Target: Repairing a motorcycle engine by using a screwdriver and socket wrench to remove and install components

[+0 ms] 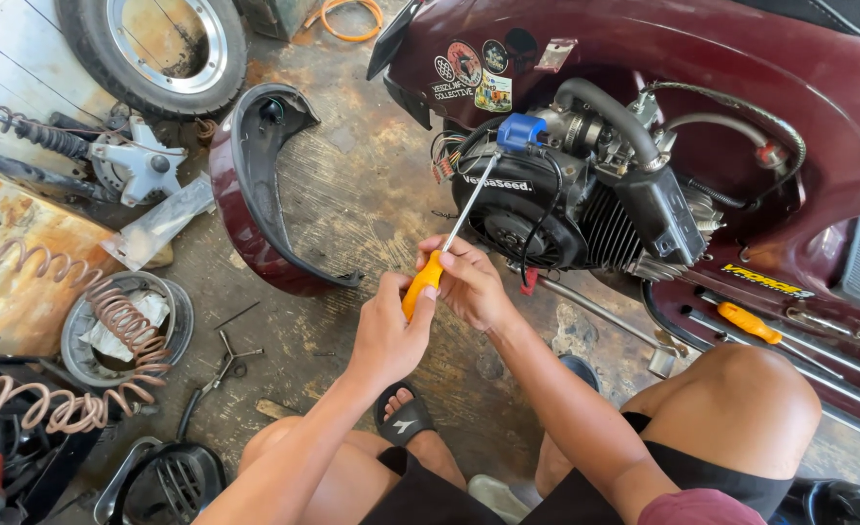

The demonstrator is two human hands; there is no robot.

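Both my hands hold one screwdriver (pixel 449 248) with an orange-yellow handle. My left hand (pixel 388 331) grips the lower end of the handle. My right hand (pixel 464 280) wraps the handle's upper part. The metal shaft runs up and right, its tip at the black engine (pixel 547 209) of a maroon scooter (pixel 741 68), just below a blue part (pixel 519 131). The engine sits exposed in the scooter's open side.
A detached maroon side panel (pixel 255 194) lies on the concrete floor to the left. A wheel (pixel 158 49), a coiled hose (pixel 109 340), pliers (pixel 211 384) and a round metal dish (pixel 124 331) lie left. Another orange-handled screwdriver (pixel 749 322) rests on the scooter's footboard.
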